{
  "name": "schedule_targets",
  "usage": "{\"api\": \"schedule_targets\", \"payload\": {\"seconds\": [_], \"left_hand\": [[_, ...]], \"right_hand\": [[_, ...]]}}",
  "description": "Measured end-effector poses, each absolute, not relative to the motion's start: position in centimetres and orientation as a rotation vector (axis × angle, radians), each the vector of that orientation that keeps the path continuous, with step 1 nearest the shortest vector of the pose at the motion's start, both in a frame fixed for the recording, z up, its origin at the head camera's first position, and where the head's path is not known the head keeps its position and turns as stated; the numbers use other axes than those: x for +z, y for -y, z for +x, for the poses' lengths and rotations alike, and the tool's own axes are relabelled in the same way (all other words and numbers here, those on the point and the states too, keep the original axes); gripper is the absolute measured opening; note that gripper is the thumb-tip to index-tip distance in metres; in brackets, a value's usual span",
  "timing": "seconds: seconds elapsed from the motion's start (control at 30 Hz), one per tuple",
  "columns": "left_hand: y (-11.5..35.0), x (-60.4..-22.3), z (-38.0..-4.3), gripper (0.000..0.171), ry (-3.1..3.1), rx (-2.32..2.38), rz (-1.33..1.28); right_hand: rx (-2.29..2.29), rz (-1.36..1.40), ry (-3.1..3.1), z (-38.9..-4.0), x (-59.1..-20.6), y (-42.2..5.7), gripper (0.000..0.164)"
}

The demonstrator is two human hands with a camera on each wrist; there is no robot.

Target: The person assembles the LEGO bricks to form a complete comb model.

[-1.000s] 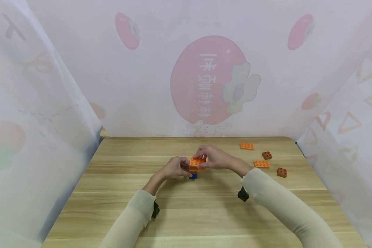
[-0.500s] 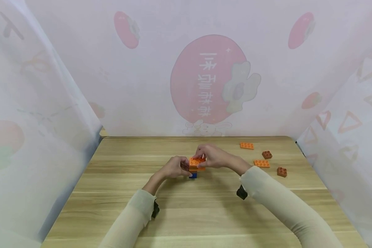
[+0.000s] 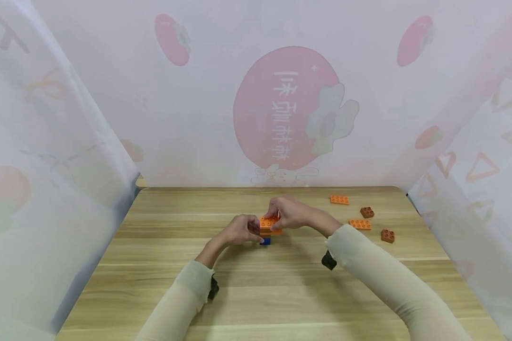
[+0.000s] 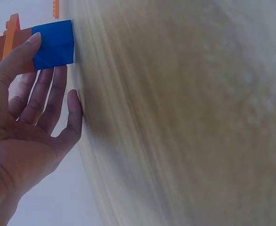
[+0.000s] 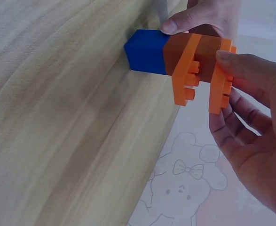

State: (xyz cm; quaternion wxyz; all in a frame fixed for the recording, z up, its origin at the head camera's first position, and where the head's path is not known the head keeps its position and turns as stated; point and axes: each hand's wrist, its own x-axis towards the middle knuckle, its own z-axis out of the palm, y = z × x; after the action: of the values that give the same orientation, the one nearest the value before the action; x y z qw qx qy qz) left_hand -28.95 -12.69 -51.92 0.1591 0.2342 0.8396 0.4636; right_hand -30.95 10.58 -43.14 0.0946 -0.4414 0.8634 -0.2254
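Pinching the top orange plate (image 5: 216, 89), the right hand (image 3: 292, 212) faces the left hand (image 3: 239, 230), which grips the blue block (image 5: 149, 52) footing an upright brick tower (image 3: 265, 231), mid-table (image 3: 256, 303). That plate and the lower orange plate (image 5: 179, 87) overhang rightward; pressing off-centre there could tip everything.

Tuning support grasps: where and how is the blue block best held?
Probably its near and far walls, pinched by the left hand coming from the left. The blue block shows flat, studless sides and sits lowest in the stack. The orange plates overhang on the right, where the right hand holds the top one, so that side seems tighter.
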Motion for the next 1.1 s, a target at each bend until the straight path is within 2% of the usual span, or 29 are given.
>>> {"api": "schedule_targets", "payload": {"seconds": [1.1], "left_hand": [[12.7,-52.0,-28.9,0.03,-2.391,1.336,0.62]], "right_hand": [[-0.709,-1.355,-2.539,-30.6,-43.4,-11.6,0.034]]}}
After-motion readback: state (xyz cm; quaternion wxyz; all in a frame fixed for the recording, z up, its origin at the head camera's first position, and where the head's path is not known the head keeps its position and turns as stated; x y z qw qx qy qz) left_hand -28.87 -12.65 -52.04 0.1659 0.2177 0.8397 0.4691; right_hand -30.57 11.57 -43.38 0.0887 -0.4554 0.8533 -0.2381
